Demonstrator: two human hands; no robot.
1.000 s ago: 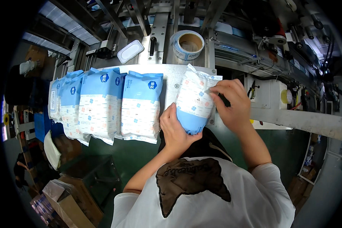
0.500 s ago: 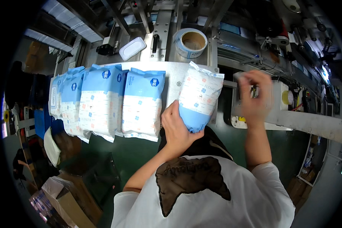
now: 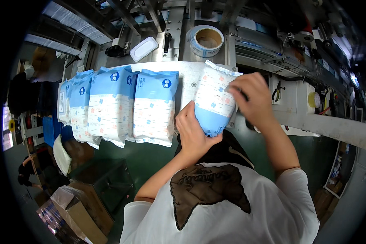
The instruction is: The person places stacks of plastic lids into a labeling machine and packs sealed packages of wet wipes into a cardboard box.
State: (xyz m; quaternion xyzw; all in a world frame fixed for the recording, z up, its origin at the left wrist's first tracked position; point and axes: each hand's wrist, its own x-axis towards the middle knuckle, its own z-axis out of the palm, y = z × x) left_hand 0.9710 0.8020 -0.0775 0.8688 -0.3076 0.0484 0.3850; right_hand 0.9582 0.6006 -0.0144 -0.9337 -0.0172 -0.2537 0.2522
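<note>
A soft blue and white pack [image 3: 214, 101] with a small flower print is held tilted over the metal table [image 3: 187, 75]. My left hand [image 3: 194, 131] grips its lower left edge and bottom. My right hand [image 3: 250, 95] is on the pack's upper right part, fingers curled against its face. To the left, a row of several similar packs [image 3: 122, 103] lies overlapping on the table.
A roll of tape-like labels [image 3: 207, 40] and a white plastic lid [image 3: 144, 48] sit on the machine behind the table. A white machine housing [image 3: 321, 122] runs to the right. Open cardboard boxes [image 3: 75, 207] stand on the floor at lower left.
My right hand left the pack, reached out to the right toward the machine, and has come back onto the pack's upper right. The left hand kept hold of the pack.
</note>
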